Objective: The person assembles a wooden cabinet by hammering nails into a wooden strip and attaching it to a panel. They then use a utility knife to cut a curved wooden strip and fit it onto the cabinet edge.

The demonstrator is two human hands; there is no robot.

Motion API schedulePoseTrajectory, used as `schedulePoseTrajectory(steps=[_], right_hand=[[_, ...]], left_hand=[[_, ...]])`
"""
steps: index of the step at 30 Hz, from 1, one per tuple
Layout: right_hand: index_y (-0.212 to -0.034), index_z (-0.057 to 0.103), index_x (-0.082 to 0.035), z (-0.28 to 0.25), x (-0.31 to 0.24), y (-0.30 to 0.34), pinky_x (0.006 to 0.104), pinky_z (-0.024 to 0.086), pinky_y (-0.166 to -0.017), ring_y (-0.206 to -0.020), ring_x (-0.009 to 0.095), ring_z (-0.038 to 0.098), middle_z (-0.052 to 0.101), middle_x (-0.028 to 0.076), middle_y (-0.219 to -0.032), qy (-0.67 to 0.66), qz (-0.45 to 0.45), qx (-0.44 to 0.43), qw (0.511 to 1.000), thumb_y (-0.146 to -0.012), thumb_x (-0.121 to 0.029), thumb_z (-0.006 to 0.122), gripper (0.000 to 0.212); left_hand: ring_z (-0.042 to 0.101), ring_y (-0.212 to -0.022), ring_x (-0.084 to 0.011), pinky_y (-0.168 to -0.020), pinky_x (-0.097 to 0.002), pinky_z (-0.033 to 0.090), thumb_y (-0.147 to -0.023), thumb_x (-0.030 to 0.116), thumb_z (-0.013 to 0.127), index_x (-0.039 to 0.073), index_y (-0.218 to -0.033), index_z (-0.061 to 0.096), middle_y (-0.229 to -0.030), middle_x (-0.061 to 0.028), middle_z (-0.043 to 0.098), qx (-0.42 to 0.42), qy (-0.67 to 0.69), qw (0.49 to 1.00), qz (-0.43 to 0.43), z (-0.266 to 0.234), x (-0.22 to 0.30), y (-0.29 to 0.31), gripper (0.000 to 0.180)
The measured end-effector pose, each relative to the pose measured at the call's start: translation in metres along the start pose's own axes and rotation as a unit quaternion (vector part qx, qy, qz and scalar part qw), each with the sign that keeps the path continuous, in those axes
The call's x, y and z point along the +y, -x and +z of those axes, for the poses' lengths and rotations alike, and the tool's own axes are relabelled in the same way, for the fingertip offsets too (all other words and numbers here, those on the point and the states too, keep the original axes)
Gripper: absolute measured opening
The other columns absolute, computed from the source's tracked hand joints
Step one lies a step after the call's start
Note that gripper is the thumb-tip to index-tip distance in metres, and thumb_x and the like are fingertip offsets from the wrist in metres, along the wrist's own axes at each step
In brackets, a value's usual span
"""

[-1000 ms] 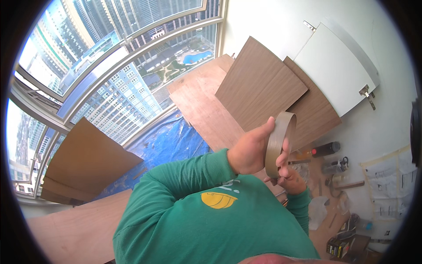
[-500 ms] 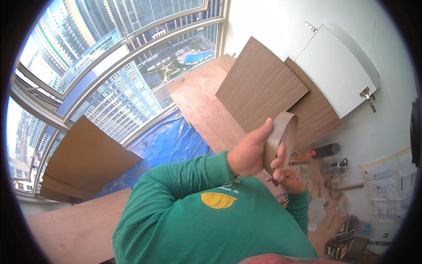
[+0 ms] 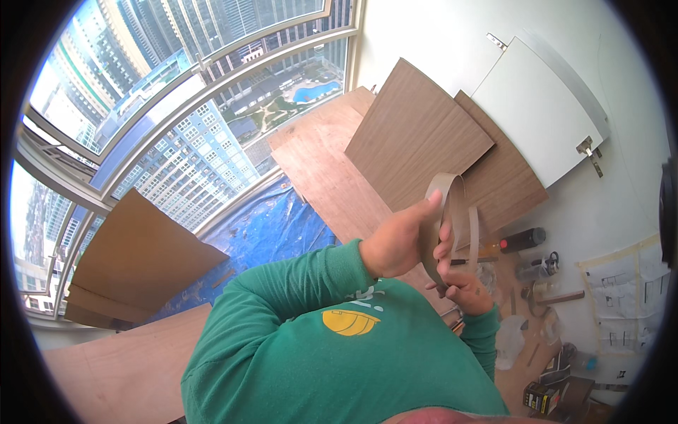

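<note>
A coil of grey-brown edge banding [image 3: 429, 249] is held up in front of my chest. My left hand [image 3: 397, 244] grips it from the left, thumb along the outside and fingers curled through the loop. Below it, my right hand [image 3: 469, 291] is closed, fingertips pinching the lower part of the coil. One loop of the strip stands loose to the right of the fingers. Part of the coil is hidden behind my fingers.
Wood-grain panels [image 3: 417, 134] and a white door panel with hinges [image 3: 540, 113] lean at the wall. Plywood [image 3: 332, 169] lies beyond my hands, beside a blue tarp [image 3: 275, 226]. A red-and-black bottle-like object [image 3: 522, 241] and a small box [image 3: 542, 398] are at right.
The coil has shifted slightly left and loosened, and a loop of the strip now springs out on the right. Both hands keep their hold.
</note>
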State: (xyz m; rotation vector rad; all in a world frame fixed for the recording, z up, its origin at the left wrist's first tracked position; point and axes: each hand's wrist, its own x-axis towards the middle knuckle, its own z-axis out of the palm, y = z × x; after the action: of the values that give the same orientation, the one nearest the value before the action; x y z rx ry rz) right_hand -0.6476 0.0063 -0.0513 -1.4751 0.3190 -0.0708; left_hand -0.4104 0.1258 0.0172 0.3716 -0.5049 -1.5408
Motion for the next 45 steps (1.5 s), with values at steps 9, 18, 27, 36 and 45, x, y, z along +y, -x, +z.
schedulePoseTrajectory(steps=[9,18,27,36,45], right_hand=[[-0.123,0.069,0.001,0.021,-0.035,-0.009,0.0298,0.050,-0.083,-0.090,0.014,0.062,0.066,0.005,-0.096,0.127,0.066,-0.062,0.988,-0.094,-0.054,0.074,0.062],[-0.119,0.066,0.004,0.060,-0.044,-0.017,0.0305,0.053,-0.083,-0.091,0.015,0.067,0.070,0.006,-0.093,0.033,-0.009,0.071,0.997,-0.100,-0.034,0.073,0.043],[-0.112,0.062,0.002,0.071,-0.046,-0.028,0.0273,0.053,-0.062,-0.066,0.010,0.060,0.068,0.005,-0.086,-0.054,-0.073,0.207,0.974,-0.094,-0.012,0.076,0.027],[-0.100,0.066,0.001,0.068,-0.040,-0.023,0.0264,0.052,-0.061,-0.064,0.009,0.062,0.067,0.004,-0.076,-0.061,-0.126,0.236,0.962,-0.090,-0.008,0.076,0.017],[-0.096,0.067,0.000,0.061,-0.047,-0.016,0.0230,0.049,-0.059,-0.062,0.007,0.060,0.065,0.001,-0.069,0.069,-0.043,0.184,0.980,-0.091,-0.011,0.077,0.017]], left_hand=[[0.063,-0.062,-0.0214,-0.061,-0.0348,0.051,-0.107,0.051,0.051,0.008,-0.090,0.055,-0.073,-0.0068,0.058,0.090,-0.013,0.996,0.025,-0.010,-0.014,-0.001,0.046],[0.066,-0.067,-0.0195,-0.061,-0.0322,0.052,-0.109,0.056,0.043,0.008,-0.089,0.055,-0.075,-0.0071,0.060,0.179,-0.147,0.971,0.059,-0.004,-0.016,-0.003,0.054],[0.056,-0.063,-0.0120,-0.058,-0.0276,0.046,-0.111,0.059,0.031,0.006,-0.092,0.060,-0.074,-0.0028,0.059,0.178,-0.281,0.931,0.148,-0.026,-0.033,-0.002,0.064],[0.052,-0.056,-0.0157,-0.051,-0.0290,0.039,-0.100,0.081,0.024,0.007,-0.089,0.061,-0.070,-0.0050,0.057,0.221,-0.173,0.957,0.077,-0.034,-0.031,-0.009,0.084],[0.056,-0.066,-0.0243,-0.063,-0.0402,0.048,-0.091,0.091,0.033,0.010,-0.086,0.056,-0.073,-0.0075,0.056,0.260,-0.007,0.961,0.091,-0.040,-0.011,-0.024,0.084]])
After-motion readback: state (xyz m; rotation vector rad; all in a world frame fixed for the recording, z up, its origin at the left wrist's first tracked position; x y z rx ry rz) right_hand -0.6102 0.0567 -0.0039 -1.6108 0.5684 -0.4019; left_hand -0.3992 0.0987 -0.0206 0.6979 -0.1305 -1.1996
